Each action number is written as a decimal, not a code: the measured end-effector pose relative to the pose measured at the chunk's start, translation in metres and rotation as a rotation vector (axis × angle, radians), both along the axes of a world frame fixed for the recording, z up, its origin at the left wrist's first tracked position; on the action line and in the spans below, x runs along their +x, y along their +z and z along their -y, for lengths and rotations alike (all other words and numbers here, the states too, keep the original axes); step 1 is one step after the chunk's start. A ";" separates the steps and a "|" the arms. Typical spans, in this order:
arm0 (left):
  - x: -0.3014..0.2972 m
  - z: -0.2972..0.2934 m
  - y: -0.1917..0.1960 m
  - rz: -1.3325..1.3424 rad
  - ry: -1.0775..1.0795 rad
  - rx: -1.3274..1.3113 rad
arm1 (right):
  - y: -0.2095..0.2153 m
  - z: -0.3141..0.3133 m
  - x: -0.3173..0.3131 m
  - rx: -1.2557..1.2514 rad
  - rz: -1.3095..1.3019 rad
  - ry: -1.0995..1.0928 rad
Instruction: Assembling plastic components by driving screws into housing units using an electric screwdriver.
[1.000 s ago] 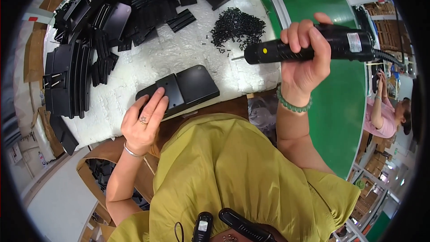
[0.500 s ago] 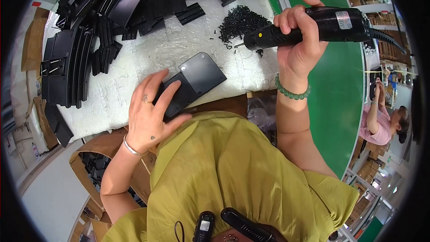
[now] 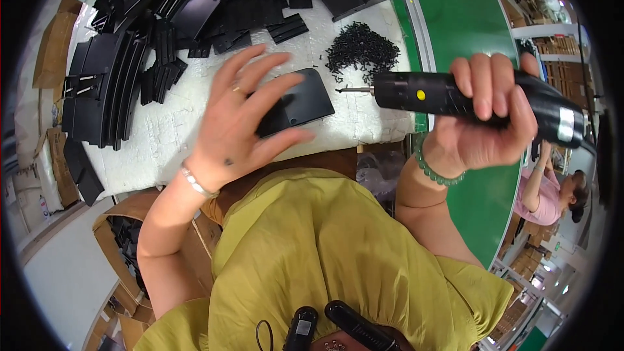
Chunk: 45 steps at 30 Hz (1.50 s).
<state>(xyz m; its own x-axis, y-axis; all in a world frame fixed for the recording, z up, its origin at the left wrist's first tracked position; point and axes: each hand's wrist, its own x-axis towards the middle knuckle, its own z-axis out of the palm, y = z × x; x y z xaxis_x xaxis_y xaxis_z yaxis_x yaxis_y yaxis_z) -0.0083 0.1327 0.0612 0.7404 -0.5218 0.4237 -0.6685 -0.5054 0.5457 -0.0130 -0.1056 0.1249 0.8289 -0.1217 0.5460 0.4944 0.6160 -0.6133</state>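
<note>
My right hand [image 3: 487, 110] is wrapped round a black electric screwdriver [image 3: 422, 94]. Its bit points left, and a small dark screw [image 3: 340, 91] appears to sit at the tip. A flat black plastic panel [image 3: 312, 97] with a rounded corner and small round holes lies on the white padded surface near its front edge. Over the panel's left part my left hand [image 3: 240, 110] hovers or rests with fingers spread; whether it touches I cannot tell. It hides that part of the panel. Just beyond the bit is a heap of black screws [image 3: 361, 49].
Black plastic panels [image 3: 104, 91] are stacked at the left of the white pad [image 3: 182, 123], with more black parts [image 3: 221, 13] at the back. A green table [image 3: 465, 26] lies to the right. Below left stands a cardboard box [image 3: 110, 227]. A person in pink [image 3: 539, 198] is at far right.
The screwdriver has come nearer and to the right, its bit now level and farther from the screw heap. My left hand has risen and opened wider, and the panel has been turned.
</note>
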 end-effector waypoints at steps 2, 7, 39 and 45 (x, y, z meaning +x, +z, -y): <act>0.005 0.019 -0.001 0.030 0.028 -0.070 | 0.007 -0.005 -0.004 0.012 0.030 0.067; 0.006 0.033 -0.007 0.147 0.011 -0.188 | 0.014 -0.016 -0.007 0.029 0.010 0.083; 0.015 -0.032 -0.030 -0.437 0.189 0.143 | -0.016 -0.086 0.024 -0.464 0.084 0.250; 0.019 -0.029 -0.032 -0.618 0.101 0.087 | -0.015 -0.096 0.022 -0.522 0.022 0.214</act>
<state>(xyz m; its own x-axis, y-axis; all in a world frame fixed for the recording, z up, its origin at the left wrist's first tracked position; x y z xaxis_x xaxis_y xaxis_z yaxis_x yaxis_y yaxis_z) 0.0106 0.1619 0.0291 0.8821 -0.4502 -0.1387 -0.1899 -0.6093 0.7698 0.0087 -0.0100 0.1098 0.7933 0.3388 0.5059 0.4079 0.3212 -0.8547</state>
